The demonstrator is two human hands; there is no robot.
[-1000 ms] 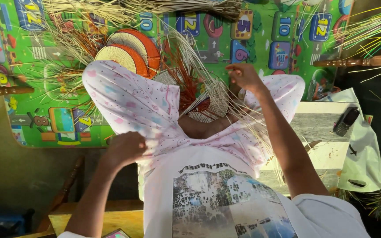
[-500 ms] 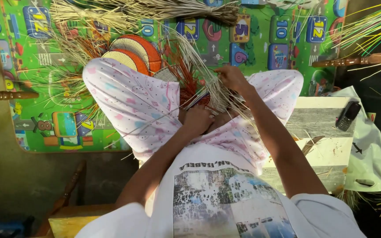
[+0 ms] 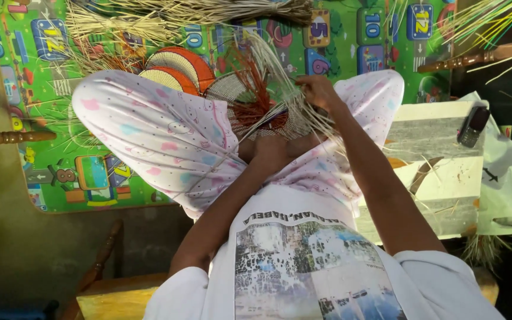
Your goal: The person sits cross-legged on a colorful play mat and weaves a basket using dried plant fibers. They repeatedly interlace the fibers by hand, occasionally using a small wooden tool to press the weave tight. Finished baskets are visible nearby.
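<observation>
Currently I see weaving underway: left hand [image 3: 271, 148] clamps the woven disc [image 3: 256, 109] on the lap, right hand [image 3: 318, 92] pinches straw strands [image 3: 280, 71]. Next, I judge, calls for steady strand tension.

Home floor used as weaving spot: green children's play mat [image 3: 60, 178], straw bundles [image 3: 197, 12], wooden chair [image 3: 99, 266].

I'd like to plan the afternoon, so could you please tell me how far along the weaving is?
Done: two round woven mats, orange and pale, lie on the green play mat. In hand: a woven disc sits on the lap, its red and pale strands loose; the left hand steadies it, the right hand pulls pale straws. Left: the disc's loose ends, and bundles of straw lie unused.
</observation>
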